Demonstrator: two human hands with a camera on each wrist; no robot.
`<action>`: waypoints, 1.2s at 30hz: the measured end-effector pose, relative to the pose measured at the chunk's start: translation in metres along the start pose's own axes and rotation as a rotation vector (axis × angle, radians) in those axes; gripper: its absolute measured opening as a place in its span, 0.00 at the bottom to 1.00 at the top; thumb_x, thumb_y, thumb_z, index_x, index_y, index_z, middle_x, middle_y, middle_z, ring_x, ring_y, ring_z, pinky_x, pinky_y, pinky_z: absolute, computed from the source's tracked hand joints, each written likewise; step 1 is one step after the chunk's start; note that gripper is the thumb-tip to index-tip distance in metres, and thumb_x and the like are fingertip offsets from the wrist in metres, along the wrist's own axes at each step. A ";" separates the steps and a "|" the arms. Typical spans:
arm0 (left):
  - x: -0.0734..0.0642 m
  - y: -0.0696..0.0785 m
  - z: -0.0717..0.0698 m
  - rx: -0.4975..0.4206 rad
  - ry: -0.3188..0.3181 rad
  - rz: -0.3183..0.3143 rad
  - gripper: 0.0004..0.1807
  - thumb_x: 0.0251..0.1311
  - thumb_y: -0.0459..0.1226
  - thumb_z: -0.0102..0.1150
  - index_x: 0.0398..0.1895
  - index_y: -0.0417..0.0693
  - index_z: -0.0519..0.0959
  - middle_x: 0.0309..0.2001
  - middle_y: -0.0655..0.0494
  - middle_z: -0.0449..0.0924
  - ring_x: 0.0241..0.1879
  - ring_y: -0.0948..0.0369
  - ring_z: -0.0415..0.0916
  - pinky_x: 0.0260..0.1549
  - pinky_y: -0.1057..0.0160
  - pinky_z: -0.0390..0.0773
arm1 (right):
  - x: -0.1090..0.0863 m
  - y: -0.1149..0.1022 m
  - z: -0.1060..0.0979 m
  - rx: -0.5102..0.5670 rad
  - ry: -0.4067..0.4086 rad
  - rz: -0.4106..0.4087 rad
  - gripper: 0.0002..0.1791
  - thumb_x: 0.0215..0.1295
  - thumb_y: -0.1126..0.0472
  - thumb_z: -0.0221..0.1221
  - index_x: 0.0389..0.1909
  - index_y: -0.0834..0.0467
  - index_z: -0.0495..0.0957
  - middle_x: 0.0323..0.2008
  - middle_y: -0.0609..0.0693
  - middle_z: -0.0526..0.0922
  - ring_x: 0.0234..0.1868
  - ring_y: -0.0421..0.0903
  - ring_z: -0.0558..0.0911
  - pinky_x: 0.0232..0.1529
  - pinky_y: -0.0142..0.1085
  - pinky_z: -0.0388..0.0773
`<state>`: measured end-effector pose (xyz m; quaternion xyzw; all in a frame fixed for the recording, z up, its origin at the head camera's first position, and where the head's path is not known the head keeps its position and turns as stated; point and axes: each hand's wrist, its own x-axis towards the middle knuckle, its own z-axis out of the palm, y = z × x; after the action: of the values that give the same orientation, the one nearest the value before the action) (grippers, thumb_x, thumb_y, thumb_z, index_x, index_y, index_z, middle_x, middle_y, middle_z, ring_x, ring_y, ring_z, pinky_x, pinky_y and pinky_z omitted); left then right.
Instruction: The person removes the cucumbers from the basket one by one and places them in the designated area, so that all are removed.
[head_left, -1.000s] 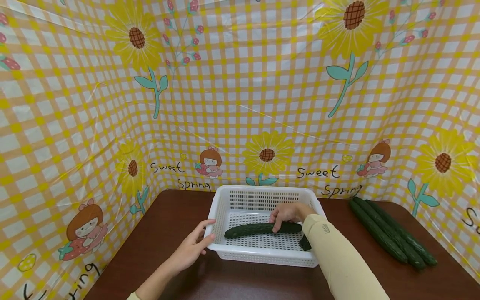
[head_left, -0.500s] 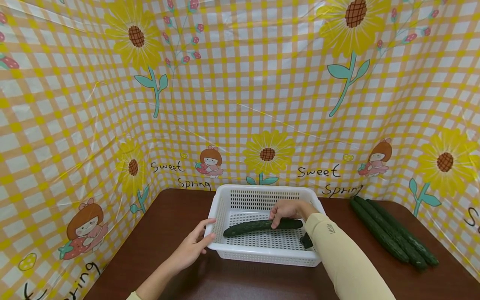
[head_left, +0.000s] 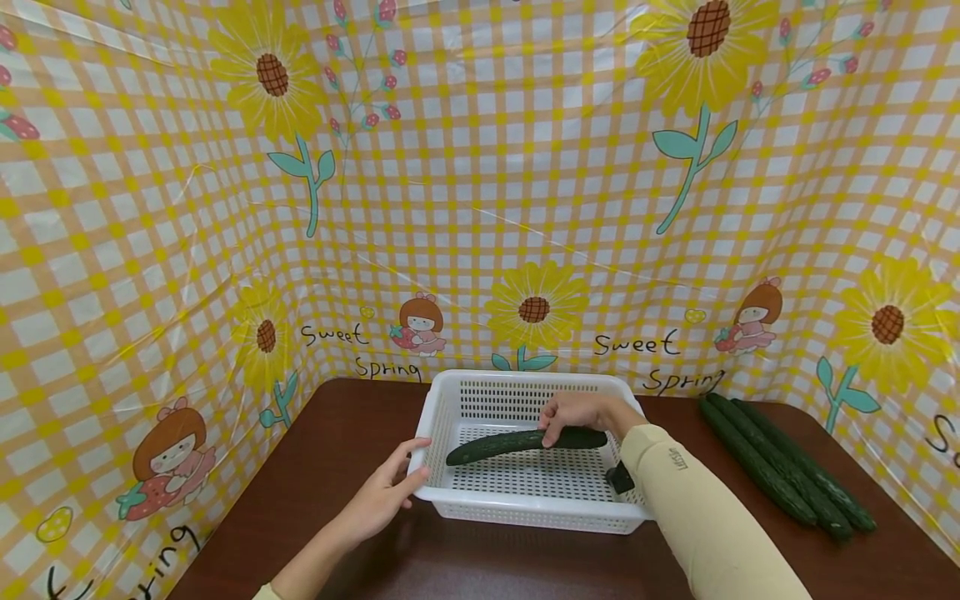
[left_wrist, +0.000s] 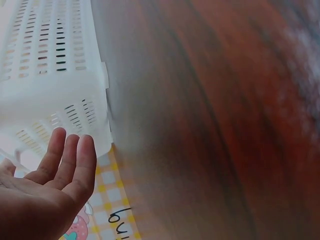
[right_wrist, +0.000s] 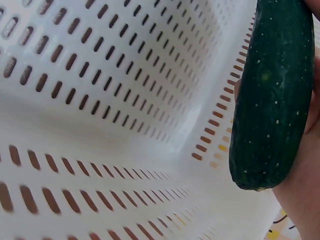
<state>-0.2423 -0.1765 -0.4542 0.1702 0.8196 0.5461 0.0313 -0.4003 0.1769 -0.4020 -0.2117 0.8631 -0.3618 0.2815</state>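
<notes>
A dark green cucumber (head_left: 495, 445) is held in my right hand (head_left: 577, 414), thumb on the near side and fingers behind. It lies crosswise inside a white perforated plastic basket (head_left: 536, 518), raised over the basket's floor. The right wrist view shows one blunt end of this cucumber (right_wrist: 272, 100) close up, beside the slotted wall. My left hand (head_left: 386, 492) grips the basket's left rim, with its thumb and index finger at the edge. In the left wrist view, the other fingers (left_wrist: 65, 162) extend outside the basket's end wall.
Several more cucumbers (head_left: 780, 467) lie side by side at the right of the dark brown table (head_left: 322, 442). A checkered cloth with sunflowers (head_left: 480, 208) hangs around the back and sides. A small black device (head_left: 619, 478) sits at my right wrist, inside the basket.
My right hand has raised the cucumber slightly and moved it a little toward the back of the basket. The left hand has stayed at the rim.
</notes>
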 end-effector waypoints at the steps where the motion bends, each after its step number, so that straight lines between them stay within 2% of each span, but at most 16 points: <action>1: 0.000 0.000 0.000 0.000 0.000 0.000 0.27 0.75 0.45 0.53 0.74 0.58 0.62 0.61 0.39 0.74 0.52 0.53 0.76 0.40 0.56 0.78 | -0.001 -0.001 -0.001 0.004 -0.006 -0.007 0.15 0.52 0.64 0.72 0.19 0.55 0.72 0.23 0.44 0.72 0.31 0.43 0.68 0.45 0.41 0.69; 4: 0.000 0.000 0.000 -0.004 -0.002 -0.002 0.27 0.75 0.45 0.53 0.74 0.58 0.62 0.61 0.39 0.74 0.51 0.53 0.76 0.40 0.56 0.78 | -0.004 -0.003 -0.006 0.003 -0.015 -0.022 0.17 0.55 0.64 0.70 0.19 0.55 0.70 0.22 0.44 0.68 0.30 0.43 0.66 0.44 0.41 0.66; 9: -0.001 0.000 0.000 -0.010 0.003 -0.003 0.27 0.74 0.46 0.53 0.74 0.58 0.62 0.61 0.39 0.75 0.50 0.54 0.76 0.39 0.57 0.78 | -0.009 -0.007 -0.012 -0.003 0.013 -0.041 0.14 0.55 0.63 0.71 0.21 0.55 0.74 0.26 0.45 0.73 0.34 0.44 0.68 0.48 0.44 0.67; 14: -0.002 0.002 0.000 -0.016 0.002 -0.001 0.28 0.74 0.46 0.54 0.74 0.57 0.62 0.61 0.38 0.75 0.50 0.54 0.77 0.40 0.57 0.78 | -0.015 -0.011 -0.020 -0.027 0.033 -0.084 0.15 0.57 0.61 0.71 0.20 0.54 0.72 0.29 0.45 0.73 0.35 0.44 0.66 0.44 0.42 0.66; 17: -0.002 0.003 0.001 -0.018 0.002 -0.002 0.28 0.74 0.45 0.53 0.74 0.56 0.62 0.61 0.38 0.75 0.50 0.54 0.77 0.40 0.56 0.78 | -0.019 -0.013 -0.025 -0.012 0.040 -0.104 0.17 0.58 0.61 0.70 0.20 0.55 0.70 0.28 0.46 0.69 0.34 0.45 0.65 0.42 0.41 0.64; 20: -0.002 0.004 0.001 -0.020 0.004 -0.002 0.27 0.75 0.44 0.53 0.74 0.56 0.62 0.60 0.38 0.75 0.50 0.54 0.77 0.40 0.56 0.78 | -0.024 -0.016 -0.030 0.001 0.057 -0.101 0.17 0.58 0.61 0.69 0.21 0.55 0.69 0.28 0.47 0.68 0.35 0.46 0.65 0.43 0.42 0.63; 26: -0.002 0.003 0.001 -0.021 0.006 -0.001 0.28 0.75 0.44 0.53 0.74 0.56 0.61 0.60 0.38 0.75 0.50 0.55 0.77 0.40 0.56 0.78 | -0.033 -0.019 -0.037 0.007 0.118 -0.074 0.14 0.58 0.58 0.70 0.24 0.54 0.73 0.36 0.48 0.72 0.40 0.46 0.67 0.45 0.43 0.65; 32: -0.002 0.002 0.001 -0.020 0.007 0.007 0.28 0.74 0.45 0.53 0.74 0.55 0.62 0.61 0.37 0.75 0.50 0.54 0.77 0.39 0.55 0.78 | -0.045 -0.024 -0.044 0.038 0.141 -0.090 0.11 0.59 0.59 0.69 0.26 0.56 0.75 0.32 0.48 0.74 0.33 0.46 0.68 0.38 0.40 0.67; 36: -0.002 0.002 0.001 -0.021 0.010 0.012 0.28 0.74 0.45 0.53 0.74 0.55 0.62 0.60 0.37 0.75 0.49 0.54 0.77 0.39 0.55 0.78 | -0.052 -0.027 -0.051 0.065 0.169 -0.107 0.09 0.60 0.60 0.69 0.29 0.58 0.77 0.35 0.50 0.75 0.29 0.45 0.70 0.34 0.38 0.71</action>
<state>-0.2396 -0.1755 -0.4527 0.1718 0.8129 0.5558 0.0257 -0.3895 0.2146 -0.3353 -0.2170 0.8590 -0.4209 0.1945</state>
